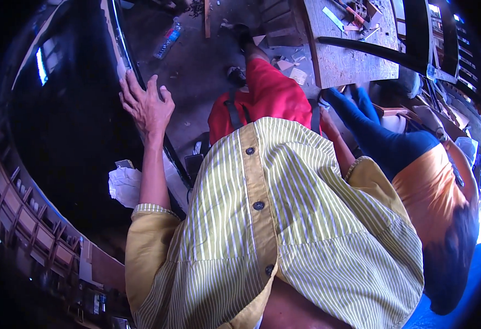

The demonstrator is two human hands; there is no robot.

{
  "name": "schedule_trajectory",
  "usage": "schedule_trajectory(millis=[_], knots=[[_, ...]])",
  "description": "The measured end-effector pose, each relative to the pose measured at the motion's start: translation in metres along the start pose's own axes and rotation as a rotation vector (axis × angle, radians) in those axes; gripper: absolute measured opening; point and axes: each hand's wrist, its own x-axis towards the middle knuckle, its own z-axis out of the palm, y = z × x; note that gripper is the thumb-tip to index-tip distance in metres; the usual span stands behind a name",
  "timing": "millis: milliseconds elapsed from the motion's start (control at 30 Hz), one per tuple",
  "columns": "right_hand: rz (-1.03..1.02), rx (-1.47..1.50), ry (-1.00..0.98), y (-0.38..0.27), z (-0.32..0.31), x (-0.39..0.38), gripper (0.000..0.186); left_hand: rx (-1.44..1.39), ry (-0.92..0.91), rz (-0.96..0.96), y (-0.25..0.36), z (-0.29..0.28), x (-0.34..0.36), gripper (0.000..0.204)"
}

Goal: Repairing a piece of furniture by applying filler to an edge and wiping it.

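Note:
My left hand [148, 105] is open, its fingers spread, at the edge of a large glossy black panel [65, 126]. The fingertips lie against or just over the panel's pale rim; exact contact is hard to make out. Nothing is held in it. My right hand [326, 119] hangs low beside my red shorts [276, 93], partly hidden, and its fingers do not show clearly. Crumpled white paper [125, 183] lies by my left forearm, on or beside the panel.
A clear plastic bottle [168, 39] and wood scraps [298, 75] lie on the floor ahead. A worn wooden table [355, 66] at the far right bears a hammer [355, 13] and a dark curved bar [372, 49]. Close on my right, a person in orange [432, 192] bends over.

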Motion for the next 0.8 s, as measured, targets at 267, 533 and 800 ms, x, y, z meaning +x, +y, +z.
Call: schedule_trajectory(millis=[267,533,800], knots=[[-0.118,-0.328,-0.011,-0.024,0.019,0.003,0.029,-0.030,0.027,0.029,0.005,0.002,0.007,0.031],[-0.488,-1.357,0.065,-0.042,0.123,-0.049,0.024,0.010,0.006,0.000,-0.010,0.000,-0.004,0.031],[-0.621,-1.458,0.035,-0.009,0.080,-0.052,0.019,-0.015,0.004,-0.014,-0.005,0.002,-0.009,0.031]])
